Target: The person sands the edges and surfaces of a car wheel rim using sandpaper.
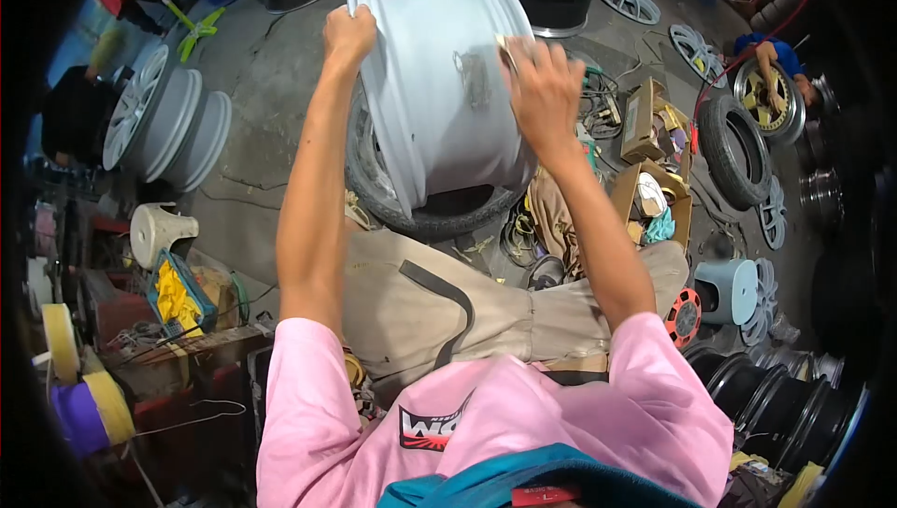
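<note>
A light grey wheel rim (420,69) lies on its side on top of a black tyre (448,214) in front of me. A dark smudged patch shows on the barrel's right part. My left hand (349,33) is wrapped round the rim's left flange. At the right flange, my right hand (544,87) is closed with a small tan piece (507,52) pinched between thumb and fingers, close to the barrel; its underside is hidden.
Cardboard boxes (645,125) stand to the right, beside a loose tyre (734,153). Stacked rims (173,125) and a white stool (161,232) are at the left. A co-worker's arm (768,69) reaches over a gold-centred wheel at the far right.
</note>
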The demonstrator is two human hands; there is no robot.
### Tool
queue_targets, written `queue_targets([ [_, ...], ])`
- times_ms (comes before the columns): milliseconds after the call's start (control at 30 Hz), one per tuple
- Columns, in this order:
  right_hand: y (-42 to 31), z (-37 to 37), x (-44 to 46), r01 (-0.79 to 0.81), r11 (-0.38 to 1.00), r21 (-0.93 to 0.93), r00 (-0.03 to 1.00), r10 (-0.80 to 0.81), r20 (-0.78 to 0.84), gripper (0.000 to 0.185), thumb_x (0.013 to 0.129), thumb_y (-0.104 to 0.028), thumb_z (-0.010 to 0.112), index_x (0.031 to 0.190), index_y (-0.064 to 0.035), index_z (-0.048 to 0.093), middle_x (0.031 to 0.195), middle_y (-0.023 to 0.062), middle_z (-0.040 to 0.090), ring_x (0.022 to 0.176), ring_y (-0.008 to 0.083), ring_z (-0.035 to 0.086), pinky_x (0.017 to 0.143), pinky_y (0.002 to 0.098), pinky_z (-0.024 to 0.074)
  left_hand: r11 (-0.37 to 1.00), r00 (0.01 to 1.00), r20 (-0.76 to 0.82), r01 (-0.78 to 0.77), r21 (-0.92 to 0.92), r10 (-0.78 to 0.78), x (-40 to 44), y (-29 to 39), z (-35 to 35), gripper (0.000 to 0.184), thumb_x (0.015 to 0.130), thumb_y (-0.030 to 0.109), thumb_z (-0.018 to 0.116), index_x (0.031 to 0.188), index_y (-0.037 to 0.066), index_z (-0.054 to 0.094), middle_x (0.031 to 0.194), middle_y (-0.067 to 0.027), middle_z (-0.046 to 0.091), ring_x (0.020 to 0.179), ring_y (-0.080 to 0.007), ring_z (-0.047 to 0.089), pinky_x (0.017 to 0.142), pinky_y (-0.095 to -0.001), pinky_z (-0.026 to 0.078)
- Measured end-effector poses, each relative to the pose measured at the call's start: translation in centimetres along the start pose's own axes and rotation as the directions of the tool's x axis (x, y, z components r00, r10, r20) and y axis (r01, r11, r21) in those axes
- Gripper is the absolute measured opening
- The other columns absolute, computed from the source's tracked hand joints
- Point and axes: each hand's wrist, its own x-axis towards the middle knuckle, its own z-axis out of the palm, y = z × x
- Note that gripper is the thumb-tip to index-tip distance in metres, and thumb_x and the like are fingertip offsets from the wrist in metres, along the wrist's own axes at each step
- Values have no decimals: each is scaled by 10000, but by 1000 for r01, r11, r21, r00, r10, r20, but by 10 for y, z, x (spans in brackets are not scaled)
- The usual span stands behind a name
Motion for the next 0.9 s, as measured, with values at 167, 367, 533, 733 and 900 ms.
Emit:
queue_targets([
  [167,-11,-15,-33,12,1000,-19,1000,-12,23,377,867,-190,698,1226,-77,703,971,31,622,930,235,564,802,419,381,999,999,28,24,-39,-23,-2,-4,-12,439,928,313,545,1063,-59,737,1071,-316,722,1088,-469,688,980,-502,515],
  [367,2,3,17,7,1000,0,999,-7,-41,357,898,-241,701,1235,-120,706,1004,32,606,955,240,553,804,423,380,999,1000,-1,24,-47,-24,-7,5,-1,429,940,313,558,1073,-53,738,1059,-301,731,1078,-458,694,970,-498,520],
  [533,5,-12,-30,42,998,-49,999,-43,-22,433,848,-249,731,1267,-142,702,1008,55,586,977,259,542,810,424,381,988,998,28,65,-138,-62,-13,0,-12,413,924,326,581,1005,-47,739,1031,-282,740,1061,-437,705,948,-487,524],
  [733,42,-5,-25,-25,1000,-17,998,24,-65,486,854,-232,730,1339,-217,700,999,73,538,959,270,516,805,415,379,980,992,-51,104,-169,-114,-29,33,22,424,921,333,590,1055,-45,727,1076,-278,737,1087,-435,698,971,-485,523],
  [900,73,23,-13,-39,996,85,999,41,-16,480,905,-220,702,1384,-200,669,1004,86,540,946,300,514,819,431,456,981,979,-58,193,-27,-194,-38,74,34,454,919,277,559,1150,-93,683,1212,-310,691,1164,-460,662,1013,-489,521],
])
